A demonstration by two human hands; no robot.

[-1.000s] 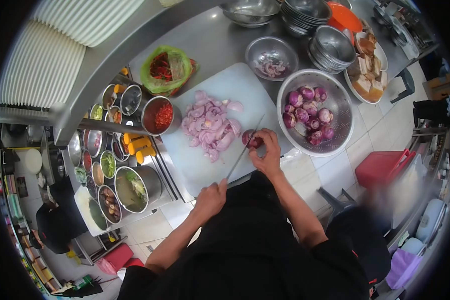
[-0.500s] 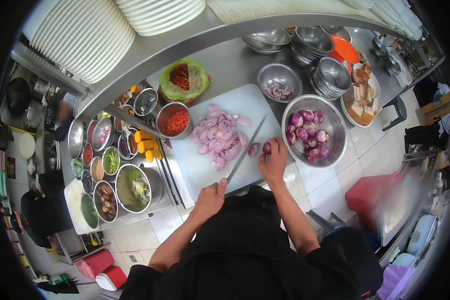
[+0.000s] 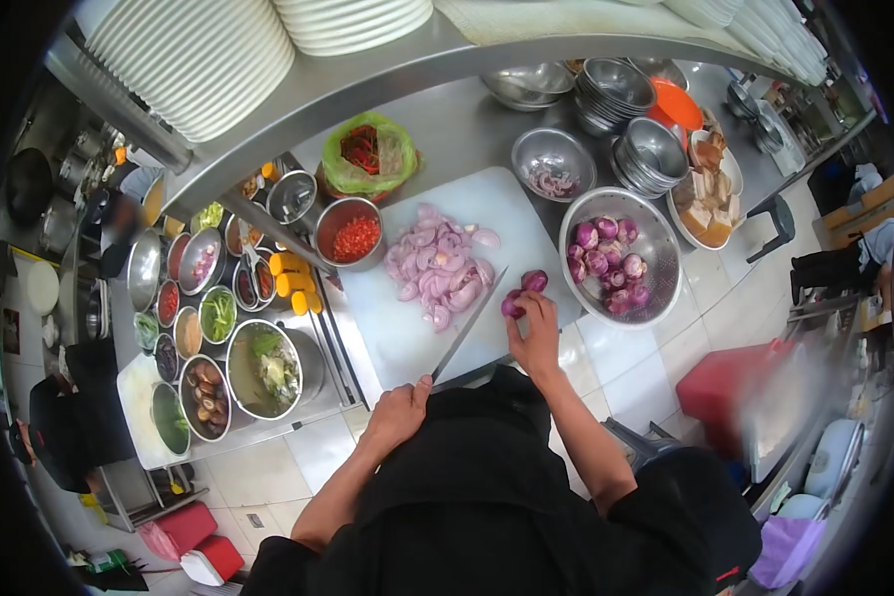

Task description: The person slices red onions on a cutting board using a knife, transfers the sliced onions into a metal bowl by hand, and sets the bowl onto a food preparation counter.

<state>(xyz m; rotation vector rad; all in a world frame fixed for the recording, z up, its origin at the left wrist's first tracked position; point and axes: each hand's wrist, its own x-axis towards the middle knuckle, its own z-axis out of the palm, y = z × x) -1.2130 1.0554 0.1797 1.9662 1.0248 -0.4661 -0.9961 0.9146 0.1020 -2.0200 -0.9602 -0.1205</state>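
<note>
My left hand [image 3: 395, 415] is wrapped round the handle of a long knife [image 3: 472, 323], whose blade lies slantwise over the white cutting board [image 3: 531, 223]. The fingers of my right hand [image 3: 534, 343] pinch a purple shallot [image 3: 513, 304] near the board's right edge. Just beyond those fingertips is another shallot piece [image 3: 534, 280], right beside the held one. A heap of sliced shallots [image 3: 435, 260] covers the middle of the board, left of the blade.
A colander [image 3: 669, 288] of peeled shallots and a bowl with skins [image 3: 554, 164] stand to the right. Left are a pot of chopped red chilli [image 3: 356, 238], a green bag [image 3: 399, 154] and several ingredient containers. A steel shelf [image 3: 368, 77] with stacked plates [image 3: 194, 65] overhangs the back.
My left hand and the knife have drawn back toward my body, down and left. My right hand has shifted slightly left and nearer, and the shallot pieces by its fingers have changed position.
</note>
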